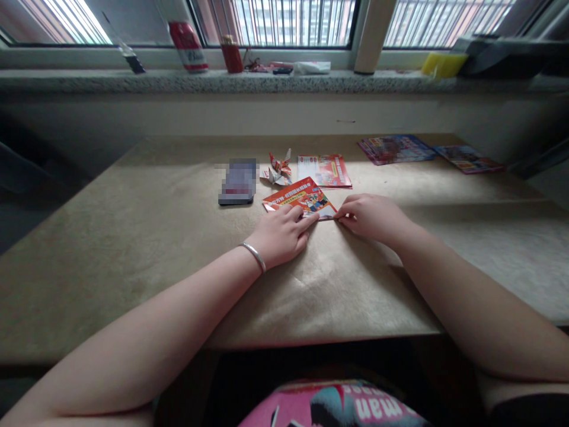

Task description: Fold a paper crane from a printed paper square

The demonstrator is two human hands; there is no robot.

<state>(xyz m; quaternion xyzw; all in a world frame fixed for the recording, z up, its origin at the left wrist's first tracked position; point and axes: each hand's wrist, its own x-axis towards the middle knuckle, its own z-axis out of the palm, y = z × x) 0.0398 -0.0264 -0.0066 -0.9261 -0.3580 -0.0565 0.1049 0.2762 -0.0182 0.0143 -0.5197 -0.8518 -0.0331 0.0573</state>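
Note:
A folded red and orange printed leaflet [299, 200] lies on the paper-covered table [133, 249] in front of me. My left hand [281, 232], with a silver bangle on its wrist, lies flat on the leaflet's near edge, fingers pressed down together. My right hand [371, 216] pinches the leaflet's near right corner with curled fingers. Just beyond sit a small folded paper crane [278, 169] and a second red leaflet [324, 171].
A dark phone [239, 182] lies left of the leaflets. Two more printed sheets [395, 148] [467, 158] rest at the far right. On the stone windowsill stand a red can [189, 47], a red lighter [232, 55] and a yellow object [443, 64].

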